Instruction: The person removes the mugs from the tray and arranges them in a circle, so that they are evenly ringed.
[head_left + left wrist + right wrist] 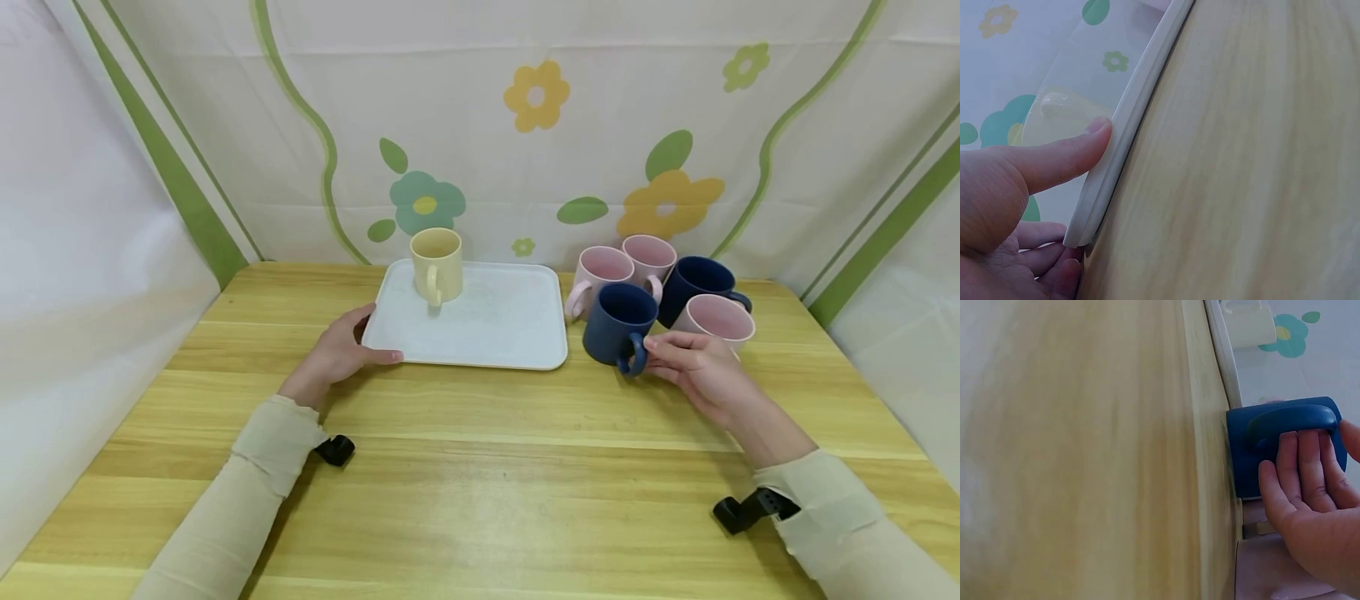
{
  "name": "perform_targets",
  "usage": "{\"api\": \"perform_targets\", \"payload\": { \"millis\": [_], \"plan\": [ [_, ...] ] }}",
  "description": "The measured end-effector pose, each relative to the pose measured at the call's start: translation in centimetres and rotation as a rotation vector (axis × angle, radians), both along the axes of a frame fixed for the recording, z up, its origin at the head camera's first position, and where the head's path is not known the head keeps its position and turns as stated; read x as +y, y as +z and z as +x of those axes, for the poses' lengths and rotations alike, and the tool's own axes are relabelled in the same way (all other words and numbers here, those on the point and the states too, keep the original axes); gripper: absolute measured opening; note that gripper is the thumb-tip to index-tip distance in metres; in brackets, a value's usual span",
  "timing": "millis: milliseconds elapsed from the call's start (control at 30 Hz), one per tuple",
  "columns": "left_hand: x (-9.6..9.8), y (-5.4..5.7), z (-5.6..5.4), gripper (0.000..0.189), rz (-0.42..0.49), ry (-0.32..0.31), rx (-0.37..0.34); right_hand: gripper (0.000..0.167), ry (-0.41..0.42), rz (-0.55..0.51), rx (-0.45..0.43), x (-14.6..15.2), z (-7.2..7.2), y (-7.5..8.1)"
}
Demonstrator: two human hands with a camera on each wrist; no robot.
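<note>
A white rectangular tray lies on the table, with a pale yellow mug standing on its back left part. My left hand holds the tray's front left corner; in the left wrist view the thumb rests against the rim and the other fingers curl at the corner. Right of the tray, my right hand pinches the handle of a dark blue mug, which stands upright. The right wrist view has the fingertips at the handle, with the thumb near its top end.
Behind and beside the held mug stand several more: pink mugs and another dark blue mug, close together. The wooden table ends at a flower-patterned cloth at the back.
</note>
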State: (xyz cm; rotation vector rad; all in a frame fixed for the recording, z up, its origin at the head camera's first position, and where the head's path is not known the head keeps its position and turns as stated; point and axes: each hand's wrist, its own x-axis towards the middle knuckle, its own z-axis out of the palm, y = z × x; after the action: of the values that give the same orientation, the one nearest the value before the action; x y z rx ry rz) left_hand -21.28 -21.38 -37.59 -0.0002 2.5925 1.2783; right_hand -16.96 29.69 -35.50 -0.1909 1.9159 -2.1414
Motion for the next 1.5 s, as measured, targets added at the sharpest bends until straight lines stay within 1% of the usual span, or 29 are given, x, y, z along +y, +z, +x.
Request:
{"api": "perform_targets", "payload": {
  "millis": [167, 267, 433, 567, 633, 767, 933, 1133, 1200, 1333, 1500],
  "plan": [
    [0.0, 0.0, 0.0, 0.113, 0.002, 0.001, -0.002, 0.019, -0.008, 0.039, 0.021, 0.1, 0.2, 0.3],
    [0.1, 0.2, 0.2, 0.114, 0.002, 0.001, -0.009, 0.018, -0.015, 0.071, 0.051, 0.1, 0.4, 0.7],
    [0.2, 0.4, 0.3, 0.113, 0.007, 0.0, -0.012, 0.016, -0.041, 0.096, 0.11, 0.2, 0.5, 1.6],
    [0.1, 0.3, 0.2, 0.113, 0.006, 0.0, -0.013, 0.015, -0.063, 0.092, 0.162, 0.1, 0.4, 2.5],
    [0.0, 0.2, 0.2, 0.113, 0.003, 0.0, -0.008, 0.014, -0.068, 0.094, 0.204, -0.1, 0.3, 2.9],
    [-0.1, 0.1, 0.1, 0.112, 0.004, -0.004, 0.007, 0.015, -0.065, 0.11, 0.263, -0.9, 0.0, 3.8],
    [0.0, 0.0, 0.1, 0.111, 0.011, 0.005, 0.006, 0.014, -0.059, 0.146, 0.246, -2.4, -0.4, 4.7],
    [0.3, 0.2, 0.0, 0.111, 0.015, 0.01, -0.015, 0.015, -0.001, 0.057, 0.177, -4.9, -1.0, 5.2],
    [0.3, 0.3, -0.1, 0.111, 0.014, 0.011, -0.016, 0.015, 0.006, 0.043, 0.171, -5.9, -1.2, 5.3],
    [0.2, 0.3, -0.1, 0.112, 0.011, 0.012, -0.019, 0.015, 0.008, 0.06, 0.169, -8.0, -1.9, 5.5],
    [0.1, 0.2, -0.1, 0.113, 0.004, 0.014, -0.023, 0.013, 0.044, 0.089, 0.162, -10.2, -2.8, 5.4]
  ]
}}
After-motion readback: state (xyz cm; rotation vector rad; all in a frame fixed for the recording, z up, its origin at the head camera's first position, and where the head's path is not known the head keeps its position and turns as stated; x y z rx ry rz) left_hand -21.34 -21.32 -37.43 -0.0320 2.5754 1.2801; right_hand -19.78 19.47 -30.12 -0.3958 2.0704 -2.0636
